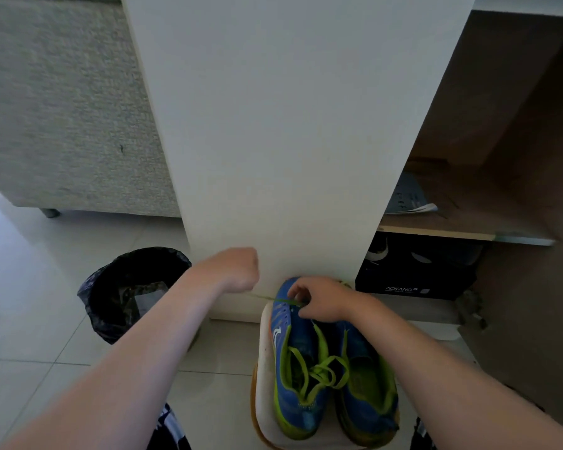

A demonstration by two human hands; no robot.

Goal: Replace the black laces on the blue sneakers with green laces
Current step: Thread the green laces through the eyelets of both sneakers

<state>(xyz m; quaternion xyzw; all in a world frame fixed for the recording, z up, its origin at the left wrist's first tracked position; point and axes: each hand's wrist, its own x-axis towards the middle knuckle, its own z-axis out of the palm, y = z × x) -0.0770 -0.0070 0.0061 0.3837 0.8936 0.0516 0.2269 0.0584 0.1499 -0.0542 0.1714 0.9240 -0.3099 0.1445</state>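
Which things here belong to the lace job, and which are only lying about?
For the job:
blue sneakers, green laces, left hand pulling a lace, right hand at the toe eyelets.

Lying about:
bin with a black bag, black shoebox, booklet, sofa.

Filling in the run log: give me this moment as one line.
left hand: grips green lace, taut | right hand: pinches lace at blue sneaker eyelets | stage: lacing under way

Left hand (241,269) grips green lace (267,297) (taut); right hand (325,302) pinches it.
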